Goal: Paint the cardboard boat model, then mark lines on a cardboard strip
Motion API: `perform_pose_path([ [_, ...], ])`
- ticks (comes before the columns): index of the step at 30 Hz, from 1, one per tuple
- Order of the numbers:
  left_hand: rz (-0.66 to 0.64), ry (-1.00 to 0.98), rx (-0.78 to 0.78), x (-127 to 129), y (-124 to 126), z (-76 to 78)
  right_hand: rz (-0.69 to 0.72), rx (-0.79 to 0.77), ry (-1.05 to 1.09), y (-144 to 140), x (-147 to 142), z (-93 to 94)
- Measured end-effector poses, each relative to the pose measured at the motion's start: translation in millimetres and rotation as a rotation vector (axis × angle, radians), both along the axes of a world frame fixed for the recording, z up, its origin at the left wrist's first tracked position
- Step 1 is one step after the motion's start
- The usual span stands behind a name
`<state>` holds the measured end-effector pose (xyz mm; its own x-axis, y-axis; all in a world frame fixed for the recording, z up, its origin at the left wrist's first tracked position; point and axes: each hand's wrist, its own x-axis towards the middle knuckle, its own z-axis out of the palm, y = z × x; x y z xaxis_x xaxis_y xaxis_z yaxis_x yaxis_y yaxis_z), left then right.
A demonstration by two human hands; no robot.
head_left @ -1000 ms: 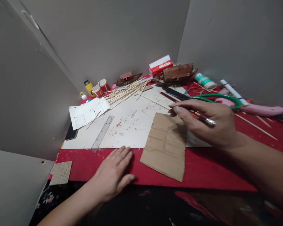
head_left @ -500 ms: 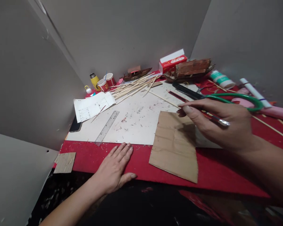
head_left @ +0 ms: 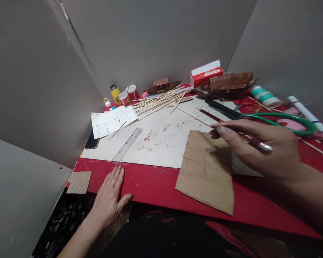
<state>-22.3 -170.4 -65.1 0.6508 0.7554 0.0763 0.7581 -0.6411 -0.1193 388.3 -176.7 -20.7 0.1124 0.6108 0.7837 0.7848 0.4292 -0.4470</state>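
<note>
Since the earlier frame, the left hand (head_left: 110, 195) has been drawn back along the near edge of the red cloth (head_left: 150, 182), away from the piece of cardboard (head_left: 207, 172), while the right hand (head_left: 261, 147) is kept over the cardboard's far corner. The left hand is laid flat at about 7 o'clock on the table, fingers spread open and gripping nothing, with the fingertips just short of the metal ruler (head_left: 127, 145). At 9 o'clock from that hand a small ribbed scrap of cardboard (head_left: 79, 182) is seen at the cloth's corner. At 11 o'clock a drawn paper plan (head_left: 113, 121) lies on the white board (head_left: 161, 139), with a phone (head_left: 92, 142) tucked under its edge. Further back, paper cups (head_left: 127, 95) and a yellow bottle (head_left: 115, 94) are stood by the wall, and a bundle of thin wooden sticks (head_left: 158, 101) is fanned out at 12 o'clock beside a small model boat (head_left: 163, 86). The cardboard is found at 5 o'clock from the board's middle, half on the board and half on the cloth. The right hand's fingers are closed around a thin pen-like tool (head_left: 254, 142), its metal end pointing to 3 o'clock. Green-handled scissors (head_left: 280, 120) lie just behind that hand, and a larger model boat (head_left: 227, 83) and a red box (head_left: 206, 73) are set at 1 o'clock.
</note>
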Motion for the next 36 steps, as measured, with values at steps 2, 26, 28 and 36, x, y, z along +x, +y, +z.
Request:
perform_pose_path([
  [2, 0.060, 0.023, 0.068, -6, -4, -0.2, -0.002, 0.005, -0.003, -1, 0, 0.6],
  [26, 0.260, -0.172, -0.214, 24, 90, 49.7, 0.071, 0.060, 0.011, 2, 3, 12.0],
  [28, 0.233, -0.180, -0.236, 23, 94, 50.9, 0.081, 0.061, 0.011, 2, 3, 12.8],
  [36, 0.124, -0.040, -0.283, 31, 110, 62.0, 0.085, 0.031, 0.038, 3, 3, 13.6],
])
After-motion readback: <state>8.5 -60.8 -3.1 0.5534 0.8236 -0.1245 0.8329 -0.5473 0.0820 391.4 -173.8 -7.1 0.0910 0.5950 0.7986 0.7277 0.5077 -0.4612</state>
